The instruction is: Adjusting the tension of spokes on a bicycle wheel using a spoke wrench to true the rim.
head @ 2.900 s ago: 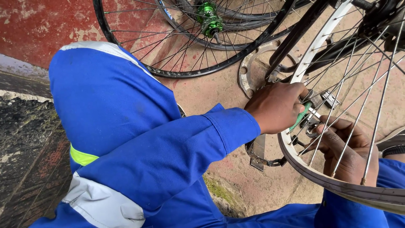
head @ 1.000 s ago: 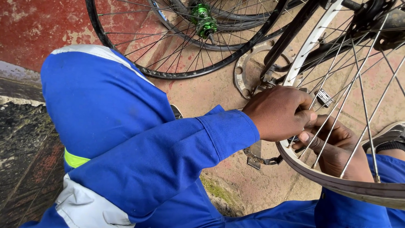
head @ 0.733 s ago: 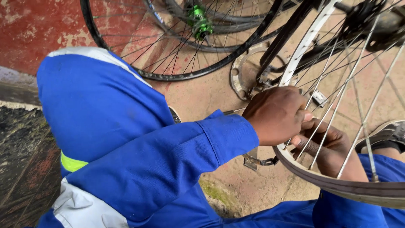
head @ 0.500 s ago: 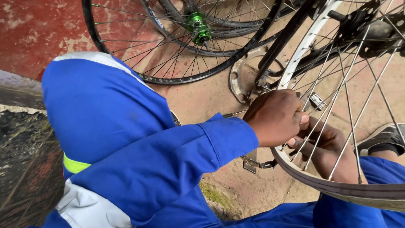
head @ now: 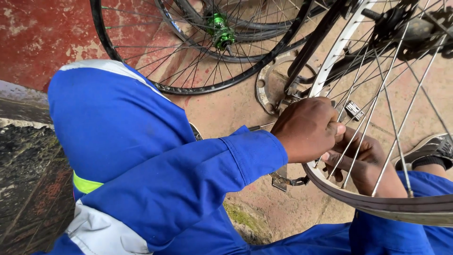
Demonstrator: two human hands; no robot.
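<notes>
Silver-rimmed, thin-spoked bicycle wheel [head: 377, 208] at four o'clock of the view, rim curving along the lower right, spokes fanning up toward a dark sprocket cluster [head: 401, 23] at one o'clock; left hand [head: 309, 127] curled tight at the spokes near the rim, fingers pinched together on something too small to make out; right hand [head: 365, 158] just behind the spokes, fingers bent and touching the left, grip hidden, so cannot tell what it clamps; work at the spokes apparently mid-way, wheel not lying free, no sign of finishing. Outward: blue overall sleeve and knee [head: 141, 141] at nine o'clock; black-tyred spare wheels with a green hub [head: 219, 28] at twelve; bare chainring [head: 273, 85] on the concrete floor [head: 226, 113]; grey shoe [head: 432, 146] at three.
</notes>
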